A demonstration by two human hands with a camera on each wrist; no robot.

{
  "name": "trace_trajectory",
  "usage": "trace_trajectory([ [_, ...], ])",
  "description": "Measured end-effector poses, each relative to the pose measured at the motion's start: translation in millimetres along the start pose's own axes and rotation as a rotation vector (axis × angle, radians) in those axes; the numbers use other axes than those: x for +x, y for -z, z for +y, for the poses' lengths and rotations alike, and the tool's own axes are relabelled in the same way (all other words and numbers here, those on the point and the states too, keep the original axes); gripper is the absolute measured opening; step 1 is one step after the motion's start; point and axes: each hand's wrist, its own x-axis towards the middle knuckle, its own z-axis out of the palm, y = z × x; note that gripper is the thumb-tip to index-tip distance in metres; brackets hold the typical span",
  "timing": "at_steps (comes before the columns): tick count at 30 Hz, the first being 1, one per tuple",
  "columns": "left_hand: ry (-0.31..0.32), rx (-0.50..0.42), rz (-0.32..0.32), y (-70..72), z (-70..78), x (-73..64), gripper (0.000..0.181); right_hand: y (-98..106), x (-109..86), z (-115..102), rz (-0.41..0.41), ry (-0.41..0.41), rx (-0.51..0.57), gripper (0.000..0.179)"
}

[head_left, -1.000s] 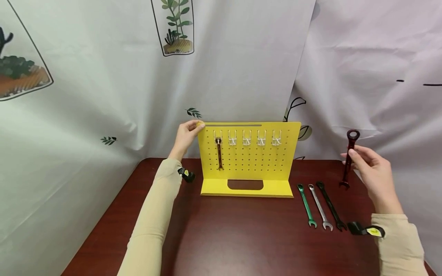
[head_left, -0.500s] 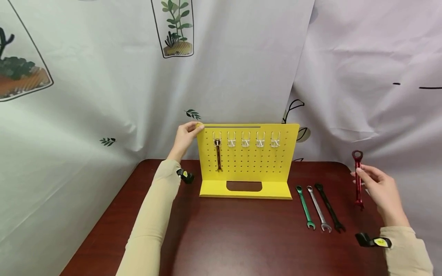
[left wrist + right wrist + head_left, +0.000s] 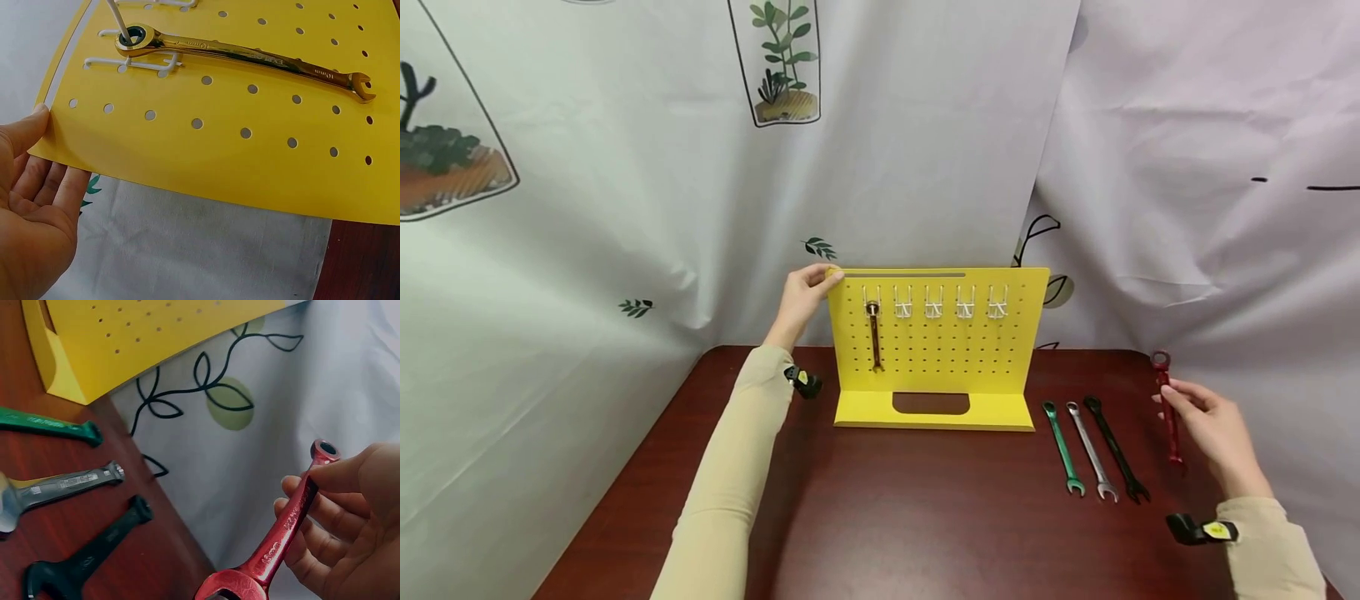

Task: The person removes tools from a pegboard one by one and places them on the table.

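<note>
My left hand pinches the upper left corner of a yellow pegboard, thumb in front and fingers behind. A gold-looking combination wrench hangs by its ring end on the leftmost white hook, close to that hand. Over at the right, my right hand holds a red combination wrench between thumb and fingers, ring end up and open end down. In the head view it is beside the dark wrench; whether it touches the table I cannot tell.
A green wrench, a silver wrench and a dark wrench lie side by side on the brown table. Several white hooks on the board carry nothing. A patterned curtain hangs behind.
The right hand has lowered the red wrench, swinging right and then slightly back left, beside the wrenches on the table. My left hand stays on the board's corner.
</note>
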Motion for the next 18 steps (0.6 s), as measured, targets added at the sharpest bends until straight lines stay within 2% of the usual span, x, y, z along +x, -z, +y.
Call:
trace_trajectory([
  [4,-0.009,0.015,0.015,1.7,0.0,0.0,0.035,-6,2.9,4,-0.049,-0.009,-0.019,0.058],
  [9,-0.023,0.010,0.036,3.5,1.6,2.2,0.033,-15,5.3,8,-0.118,-0.015,-0.003,0.057],
  [18,-0.010,0.007,0.028,-0.8,-4.6,-0.2,0.035,-19,3.1,23,-0.232,-0.064,0.017,0.053],
])
